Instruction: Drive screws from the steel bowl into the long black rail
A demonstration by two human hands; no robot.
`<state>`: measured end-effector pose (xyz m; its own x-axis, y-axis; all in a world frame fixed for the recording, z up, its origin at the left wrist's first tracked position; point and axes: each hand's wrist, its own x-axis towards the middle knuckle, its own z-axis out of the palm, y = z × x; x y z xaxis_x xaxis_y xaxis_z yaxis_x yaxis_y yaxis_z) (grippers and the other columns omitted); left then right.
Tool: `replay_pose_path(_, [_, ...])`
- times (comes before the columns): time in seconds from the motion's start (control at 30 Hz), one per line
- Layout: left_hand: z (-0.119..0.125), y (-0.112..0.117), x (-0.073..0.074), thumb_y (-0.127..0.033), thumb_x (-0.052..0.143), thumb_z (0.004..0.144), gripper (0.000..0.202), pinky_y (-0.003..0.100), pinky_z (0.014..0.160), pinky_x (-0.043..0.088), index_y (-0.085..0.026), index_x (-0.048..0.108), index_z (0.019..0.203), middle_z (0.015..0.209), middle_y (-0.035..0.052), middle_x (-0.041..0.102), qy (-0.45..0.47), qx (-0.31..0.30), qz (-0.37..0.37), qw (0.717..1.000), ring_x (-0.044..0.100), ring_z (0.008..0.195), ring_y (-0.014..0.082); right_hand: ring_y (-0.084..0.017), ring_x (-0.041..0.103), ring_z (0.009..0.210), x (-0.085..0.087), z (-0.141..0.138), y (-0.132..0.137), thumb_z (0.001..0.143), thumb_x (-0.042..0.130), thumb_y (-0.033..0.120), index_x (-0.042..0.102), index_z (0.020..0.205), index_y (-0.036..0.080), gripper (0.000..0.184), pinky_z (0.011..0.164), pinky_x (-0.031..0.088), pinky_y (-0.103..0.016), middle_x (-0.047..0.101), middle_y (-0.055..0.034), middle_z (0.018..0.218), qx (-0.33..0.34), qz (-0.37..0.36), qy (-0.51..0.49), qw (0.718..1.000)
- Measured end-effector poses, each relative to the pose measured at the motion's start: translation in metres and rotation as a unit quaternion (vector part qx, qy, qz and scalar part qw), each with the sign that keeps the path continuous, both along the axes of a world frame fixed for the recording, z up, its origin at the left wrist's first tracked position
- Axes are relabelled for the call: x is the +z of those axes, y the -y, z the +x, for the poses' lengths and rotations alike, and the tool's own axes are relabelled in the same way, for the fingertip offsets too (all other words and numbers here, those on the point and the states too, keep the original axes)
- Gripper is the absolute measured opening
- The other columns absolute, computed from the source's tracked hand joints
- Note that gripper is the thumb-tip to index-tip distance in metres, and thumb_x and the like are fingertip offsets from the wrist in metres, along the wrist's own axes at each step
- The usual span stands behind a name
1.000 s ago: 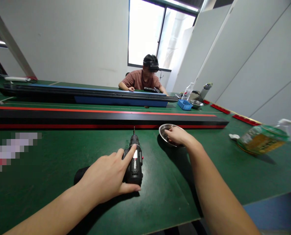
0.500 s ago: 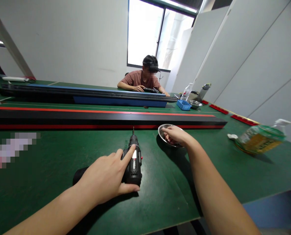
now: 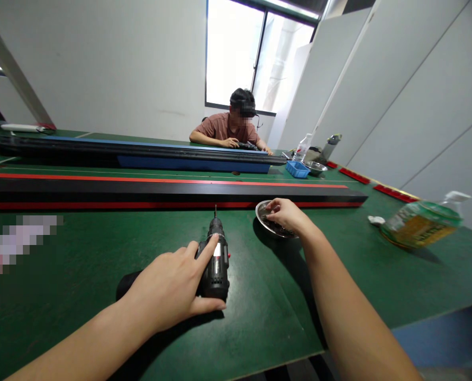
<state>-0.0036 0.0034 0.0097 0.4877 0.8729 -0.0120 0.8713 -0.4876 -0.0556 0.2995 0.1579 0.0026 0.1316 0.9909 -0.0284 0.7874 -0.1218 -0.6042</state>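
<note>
My left hand (image 3: 172,286) is wrapped round a black cordless drill (image 3: 216,267), which lies on its side on the table with its bit pointing away from me. The forefinger rests along the drill's body. To the right, my right hand (image 3: 287,216) is over a round metal bowl (image 3: 259,216), its thumb and fingertips pinched together just above the contents. Small dark pieces (image 3: 278,228) lie in the bowl, too small to name surely. Whatever the fingertips may hold cannot be made out.
Beyond the drill, a long black bar with red stripes (image 3: 172,191) crosses the green table (image 3: 260,317). Farther back are dark and blue long profiles (image 3: 192,163), a blue basket (image 3: 297,169) and a seated person (image 3: 220,127). A large plastic bottle (image 3: 422,225) stands at the right.
My right hand has risen slightly out of the bowl, its fingers drawn together, and more of the contents shows. The left hand and drill have stayed in place.
</note>
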Motion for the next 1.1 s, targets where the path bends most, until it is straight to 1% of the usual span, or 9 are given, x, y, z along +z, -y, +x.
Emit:
replay_pose_path(0.1, [-0.0004, 0.0002, -0.0006, -0.083, 0.045, 0.082, 0.108, 0.046, 0.076, 0.057, -0.022, 0.009, 0.164, 0.118, 0.0181, 0.063, -0.001, -0.002, 0.002, 1.000, 0.070, 0.090, 0.0347, -0.015, 0.065, 0.066, -0.0020, 0.0017, -0.0017, 0.069, 0.079, 0.016, 0.075, 0.097, 0.019, 0.029, 0.061, 0.046, -0.022, 0.073, -0.0039, 0.083, 0.008, 0.012, 0.014, 1.000])
replay_pose_path(0.27, [-0.0010, 0.0007, -0.0001, -0.082, 0.044, 0.083, 0.108, 0.048, 0.075, 0.057, -0.021, 0.008, 0.164, 0.115, 0.0169, 0.063, 0.002, -0.003, 0.001, 1.000, 0.069, 0.087, 0.0349, -0.017, 0.068, 0.074, 0.0035, 0.0021, 0.0012, 0.071, 0.079, 0.018, 0.080, 0.098, 0.020, 0.027, 0.063, 0.046, -0.023, 0.076, -0.0061, 0.088, 0.007, 0.042, 0.063, 0.997])
replay_pose_path(0.37, [-0.0003, 0.0004, 0.0003, -0.082, 0.045, 0.083, 0.107, 0.048, 0.075, 0.057, -0.022, 0.009, 0.164, 0.115, 0.0168, 0.063, 0.001, -0.003, -0.001, 1.000, 0.069, 0.087, 0.0349, -0.018, 0.069, 0.074, 0.0055, 0.0018, 0.0023, 0.076, 0.076, 0.018, 0.081, 0.095, 0.019, 0.019, 0.065, 0.046, -0.024, 0.076, -0.0080, 0.086, 0.003, 0.052, 0.077, 0.996])
replay_pose_path(0.47, [0.0000, 0.0004, -0.0004, -0.082, 0.045, 0.083, 0.107, 0.048, 0.075, 0.057, -0.022, 0.010, 0.164, 0.116, 0.0175, 0.063, -0.001, -0.002, -0.001, 1.000, 0.070, 0.088, 0.0353, -0.018, 0.070, 0.072, 0.0044, 0.0020, 0.0010, 0.082, 0.071, 0.018, 0.080, 0.091, 0.019, 0.014, 0.067, 0.047, -0.025, 0.076, -0.0080, 0.078, -0.002, 0.046, 0.082, 0.996])
replay_pose_path(0.57, [-0.0005, 0.0005, -0.0016, -0.083, 0.045, 0.082, 0.108, 0.048, 0.075, 0.057, -0.022, 0.009, 0.164, 0.118, 0.0182, 0.063, -0.002, -0.003, 0.001, 1.000, 0.070, 0.089, 0.0358, -0.018, 0.070, 0.071, 0.0025, 0.0029, -0.0010, 0.086, 0.065, 0.017, 0.079, 0.096, 0.018, 0.017, 0.069, 0.048, -0.025, 0.075, -0.0080, 0.075, -0.004, 0.035, 0.075, 0.997])
replay_pose_path(0.73, [-0.0007, 0.0005, -0.0010, -0.083, 0.046, 0.082, 0.108, 0.048, 0.076, 0.058, -0.022, 0.009, 0.164, 0.117, 0.0171, 0.063, -0.002, -0.003, 0.002, 1.000, 0.069, 0.088, 0.0350, -0.020, 0.071, 0.075, 0.0024, 0.0036, -0.0017, 0.087, 0.063, 0.019, 0.080, 0.098, 0.019, 0.020, 0.071, 0.048, -0.026, 0.077, -0.0100, 0.083, -0.005, 0.035, 0.096, 0.995])
replay_pose_path(0.87, [-0.0004, 0.0010, -0.0001, -0.082, 0.047, 0.083, 0.108, 0.048, 0.076, 0.058, -0.021, 0.009, 0.164, 0.116, 0.0170, 0.063, -0.002, -0.005, 0.000, 1.000, 0.069, 0.089, 0.0351, -0.020, 0.071, 0.074, 0.0025, 0.0034, -0.0007, 0.088, 0.062, 0.020, 0.079, 0.100, 0.019, 0.021, 0.070, 0.048, -0.027, 0.076, -0.0097, 0.081, -0.005, 0.032, 0.095, 0.995])
replay_pose_path(1.1, [-0.0010, 0.0008, -0.0019, -0.081, 0.047, 0.083, 0.107, 0.047, 0.076, 0.057, -0.022, 0.010, 0.164, 0.117, 0.0166, 0.063, 0.004, -0.005, 0.000, 1.000, 0.069, 0.090, 0.0345, -0.020, 0.071, 0.073, 0.0022, 0.0031, 0.0009, 0.086, 0.067, 0.022, 0.079, 0.098, 0.017, 0.018, 0.071, 0.047, -0.027, 0.076, -0.0113, 0.083, -0.017, 0.073, 0.093, 0.993])
